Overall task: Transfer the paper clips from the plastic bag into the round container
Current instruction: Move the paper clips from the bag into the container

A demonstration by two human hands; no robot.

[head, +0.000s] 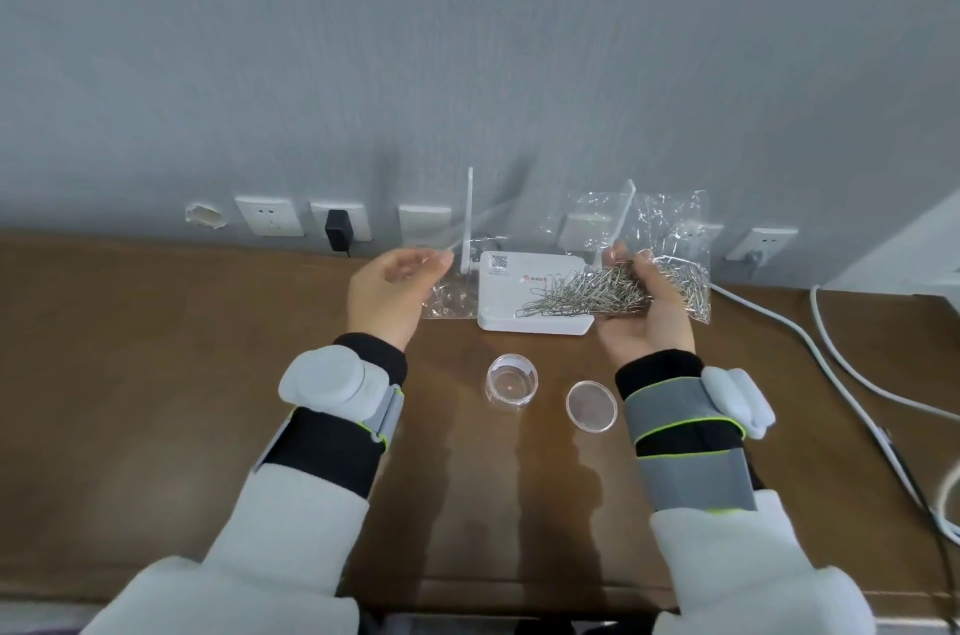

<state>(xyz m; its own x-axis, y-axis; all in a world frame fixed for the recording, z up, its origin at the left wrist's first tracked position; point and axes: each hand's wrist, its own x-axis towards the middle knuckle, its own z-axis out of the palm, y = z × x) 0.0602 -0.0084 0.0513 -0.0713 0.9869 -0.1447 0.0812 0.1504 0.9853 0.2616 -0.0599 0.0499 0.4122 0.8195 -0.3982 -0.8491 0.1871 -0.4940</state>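
Spilling leftward out of the plastic bag (670,229), the paper clips (587,294) hang as a tangled silver bunch in the right hand (644,322), whose grip is curled round both the clips and the crumpled bag, held up above the bench (156,348) and in front of a white router (519,271). The left hand (389,296) is raised well apart from it, its grip pinching a piece of clear plastic (449,296); whether that belongs to the same bag cannot be told. Nearer the person, the round container (511,382) stands open on the bench and looks empty, its lid (591,407) lying just beside it on the right. By this showing the lid is off and the clips are partly out of the bag, but none has reached the container, so the whole drop is left to do
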